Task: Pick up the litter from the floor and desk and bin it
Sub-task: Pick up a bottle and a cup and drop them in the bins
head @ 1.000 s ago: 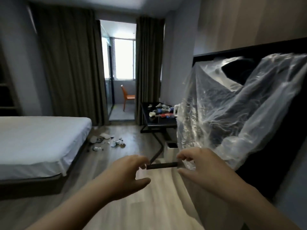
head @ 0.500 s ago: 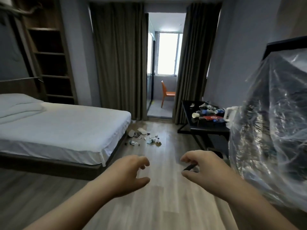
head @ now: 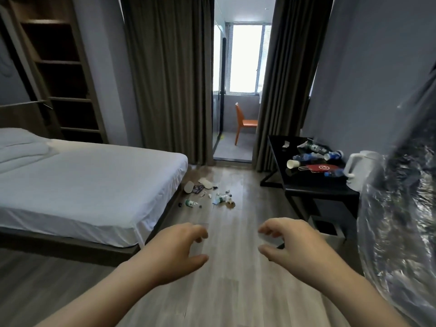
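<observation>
Wood floor (head: 224,291) under half-open, empty grips (head: 179,251) (head: 291,246)

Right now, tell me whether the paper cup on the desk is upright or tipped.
Tipped: the paper cup lies on its side.

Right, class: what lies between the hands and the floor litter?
Only bare floor, in the head view, from the left hand and right hand up to the litter.

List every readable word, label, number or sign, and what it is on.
No text is legible.
Red paper bag on the black desk: white circular logo, no readable letters.
Plastic bottles on the desk: blue labels, too small to read.
Floor litter beside the bed: too small and blurred.
</observation>
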Demonstrator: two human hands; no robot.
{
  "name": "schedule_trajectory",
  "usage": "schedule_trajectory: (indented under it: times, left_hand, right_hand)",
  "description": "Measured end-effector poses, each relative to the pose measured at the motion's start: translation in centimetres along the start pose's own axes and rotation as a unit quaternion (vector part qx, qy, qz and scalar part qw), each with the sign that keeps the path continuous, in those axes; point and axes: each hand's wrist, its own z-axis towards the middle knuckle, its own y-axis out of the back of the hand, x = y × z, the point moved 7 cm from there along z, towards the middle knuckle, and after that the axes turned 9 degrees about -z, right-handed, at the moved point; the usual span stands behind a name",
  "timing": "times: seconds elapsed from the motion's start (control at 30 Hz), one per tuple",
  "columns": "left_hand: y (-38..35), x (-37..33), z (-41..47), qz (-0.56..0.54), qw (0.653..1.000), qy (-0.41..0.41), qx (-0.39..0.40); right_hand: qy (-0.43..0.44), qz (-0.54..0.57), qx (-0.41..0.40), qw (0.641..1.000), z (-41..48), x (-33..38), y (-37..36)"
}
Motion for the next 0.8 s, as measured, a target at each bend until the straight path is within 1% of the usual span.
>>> schedule_trajectory:
  times: [0.23,0.47,0.57,0.7,0.8]
  left_hand:
    - [-0.7,7.4,11.5,-0.016,1.000,0.002,0.011]
    - [1.5,15.9,23.8,-0.039,0.999,0.014,0.015]
    - [1.8,17.8,28.9,-0.038,0.999,0.005,0.017]
    - [1.0,19.7,34.6,-0.053,0.998,0.004,0.036]
    - [0.3,21.5,39.3,-0.056,0.997,0.008,0.049]
  right_hand:
    - [-0.012,0.001,0.019,1.000,12.8,-2.9,-3.8]
    - [-0.045,-0.006,0.051,0.998,26.0,-4.8,-6.5]
    - [-0.056,-0.004,0.054,0.997,30.8,-6.2,-7.2]
    - [-0.064,0.005,0.077,0.995,36.1,-8.3,-8.6]
    - [-0.072,0.014,0.078,0.994,40.8,-10.5,-9.6]
